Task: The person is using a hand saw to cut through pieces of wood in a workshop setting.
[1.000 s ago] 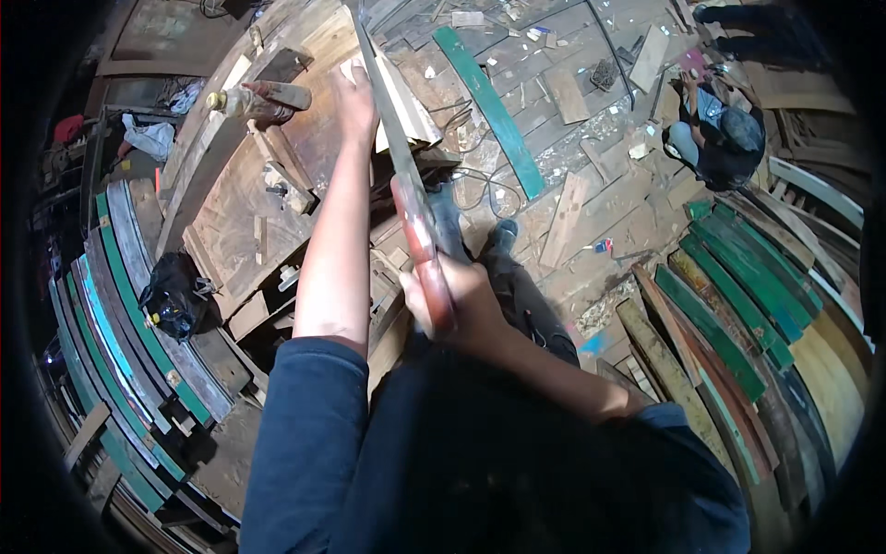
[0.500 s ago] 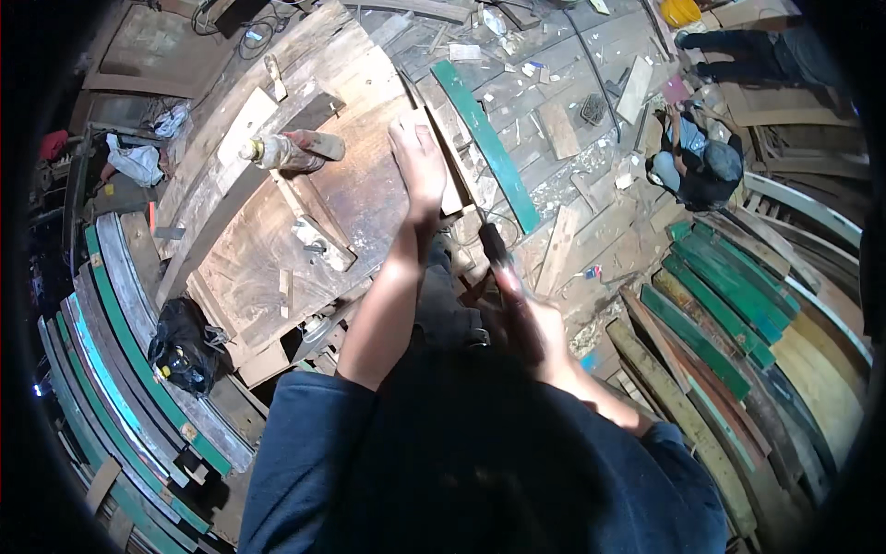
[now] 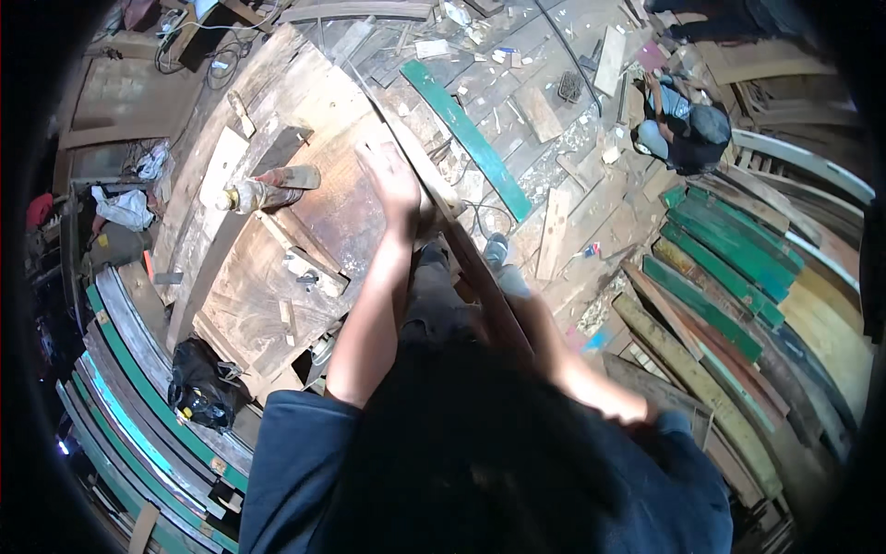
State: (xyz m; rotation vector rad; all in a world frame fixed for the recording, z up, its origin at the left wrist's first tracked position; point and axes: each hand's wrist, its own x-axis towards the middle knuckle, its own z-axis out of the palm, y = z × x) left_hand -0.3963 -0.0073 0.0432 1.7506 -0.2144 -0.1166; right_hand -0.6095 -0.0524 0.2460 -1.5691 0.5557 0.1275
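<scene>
My left hand (image 3: 389,183) lies on the wide wooden board (image 3: 346,162), its fingers stretched out near the board's right edge. A narrow pale wood strip (image 3: 420,166) runs along that edge, beside the hand. My right hand (image 3: 533,319), smeared by motion, is closed at the near end of a long, narrow tool with a reddish-brown wooden body (image 3: 480,277). This tool slants from near my body up toward the board's edge. Its exact kind and its far working end cannot be made out.
On the board stand a bottle (image 3: 247,196) and a wooden hand plane (image 3: 314,270). A green plank (image 3: 471,138) lies on the scrap-strewn floor. Painted planks are stacked left (image 3: 138,388) and right (image 3: 729,249). A black bag (image 3: 205,383) sits at the bench's near-left. Another person (image 3: 688,129) crouches far right.
The long tool has shifted and swung, showing more of its brown length beside the board's edge. My right hand has moved slightly. My left hand stays on the board while the view shifts.
</scene>
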